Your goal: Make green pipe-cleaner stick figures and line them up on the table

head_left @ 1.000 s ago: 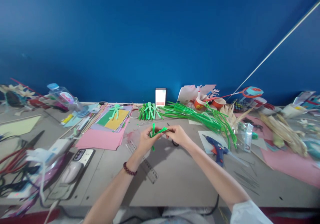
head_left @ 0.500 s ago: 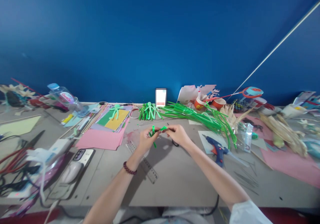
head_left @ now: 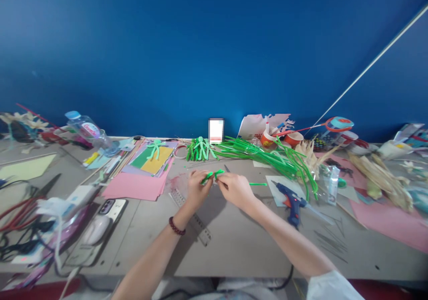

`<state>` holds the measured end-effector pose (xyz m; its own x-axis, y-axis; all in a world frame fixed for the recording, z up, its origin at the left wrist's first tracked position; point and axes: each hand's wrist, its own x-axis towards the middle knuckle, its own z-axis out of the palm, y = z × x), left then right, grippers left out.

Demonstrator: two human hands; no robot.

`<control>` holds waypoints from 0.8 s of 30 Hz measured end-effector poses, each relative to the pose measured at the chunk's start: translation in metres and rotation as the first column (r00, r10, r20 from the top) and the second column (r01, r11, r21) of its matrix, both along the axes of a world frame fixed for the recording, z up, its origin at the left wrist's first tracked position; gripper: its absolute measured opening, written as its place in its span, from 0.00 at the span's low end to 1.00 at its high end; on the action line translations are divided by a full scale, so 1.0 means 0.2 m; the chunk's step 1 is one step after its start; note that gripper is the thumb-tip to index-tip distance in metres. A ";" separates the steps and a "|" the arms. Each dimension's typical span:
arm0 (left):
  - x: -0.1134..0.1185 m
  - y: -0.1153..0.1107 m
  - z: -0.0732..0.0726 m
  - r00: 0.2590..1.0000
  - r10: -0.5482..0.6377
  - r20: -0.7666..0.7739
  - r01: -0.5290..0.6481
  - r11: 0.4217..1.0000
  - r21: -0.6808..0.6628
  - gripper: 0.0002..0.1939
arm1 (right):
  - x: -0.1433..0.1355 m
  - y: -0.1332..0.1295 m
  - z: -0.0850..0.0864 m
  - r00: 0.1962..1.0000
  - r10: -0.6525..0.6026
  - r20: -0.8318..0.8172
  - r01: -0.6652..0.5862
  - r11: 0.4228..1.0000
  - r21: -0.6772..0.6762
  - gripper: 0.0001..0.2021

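My left hand (head_left: 199, 187) and my right hand (head_left: 236, 190) meet over the middle of the table, fingertips almost touching. Both pinch a bright green pipe cleaner (head_left: 219, 173), whose bent part shows above the fingertips. A straight green length (head_left: 258, 184) sticks out past the right hand; its link to the bent part is hidden behind that hand. Beneath the left wrist lies a clear ruler (head_left: 201, 229). Beyond the hands sits a group of green pipe-cleaner figures (head_left: 200, 149), beside a long bundle of green pipe cleaners (head_left: 261, 152).
To the right a blue glue gun (head_left: 294, 204) rests near white paper. Pink sheets (head_left: 135, 187) and a single green figure (head_left: 154, 148) are on the left, with a phone (head_left: 112, 211), a mouse (head_left: 96, 230) and a plastic bottle (head_left: 87, 130). A blue wall (head_left: 200, 59) closes the back.
My right hand has shifted slightly left and closer to the left hand. The green end that hung below my left hand is gone from there, and a straight length now shows right of my right hand.
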<state>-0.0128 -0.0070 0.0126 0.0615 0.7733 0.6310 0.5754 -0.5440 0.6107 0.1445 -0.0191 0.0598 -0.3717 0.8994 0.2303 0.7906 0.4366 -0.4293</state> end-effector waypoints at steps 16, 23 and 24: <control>0.00 -0.02 0.08 0.972 -0.197 0.129 0.206 0.976 -0.063 0.06 | 0.13 0.16 -0.01 0.919 0.050 -0.391 -0.098 0.990 -0.104 0.09; 0.01 -0.01 0.05 0.964 -0.014 0.264 0.068 0.978 -0.196 0.04 | 0.07 0.12 -0.05 0.931 -0.074 -0.356 -0.002 0.978 -0.208 0.09; 0.02 -0.01 0.05 0.962 -0.025 0.271 0.085 0.973 -0.213 0.04 | 0.07 0.12 -0.05 0.936 -0.078 -0.343 0.010 0.981 -0.194 0.09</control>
<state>-0.0097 -0.0081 0.0231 -0.0378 0.8952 0.4441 0.3495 -0.4045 0.8451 0.1590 0.0041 0.0507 -0.2577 0.9521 0.1643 0.5934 0.2902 -0.7508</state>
